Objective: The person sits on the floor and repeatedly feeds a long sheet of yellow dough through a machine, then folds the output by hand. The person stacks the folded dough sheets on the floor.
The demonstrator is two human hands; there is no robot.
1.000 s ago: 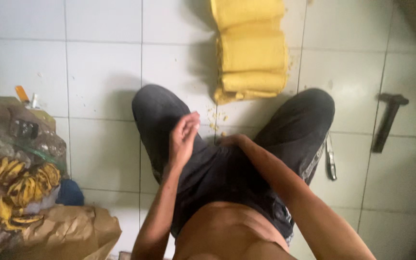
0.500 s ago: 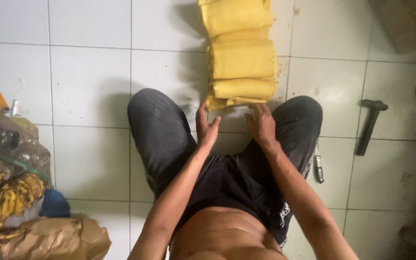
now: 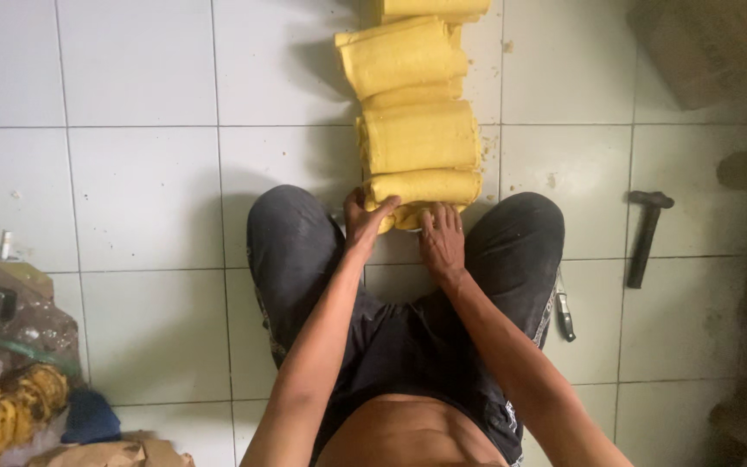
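A row of several yellow rolled slabs [image 3: 418, 130] lies on the white tiled floor [image 3: 140, 190], running away from me between my knees. My left hand [image 3: 365, 220] grips the near left corner of the closest yellow roll [image 3: 425, 186], thumb over its edge. My right hand [image 3: 443, 240] lies flat, fingers spread, pressing on the near bottom edge of that same roll. I sit on the floor in dark trousers with my legs apart.
A hammer [image 3: 646, 233] lies on the tiles at right, and a knife [image 3: 564, 311] sits beside my right thigh. At left are plastic bags with bananas [image 3: 6, 411], a blue object [image 3: 88, 417] and brown paper [image 3: 105, 454]. A dark bulky object [image 3: 702, 52] is top right.
Both hands have reached forward from my lap to the nearest yellow roll and now rest on it. The camera has tilted forward, showing more of the row.
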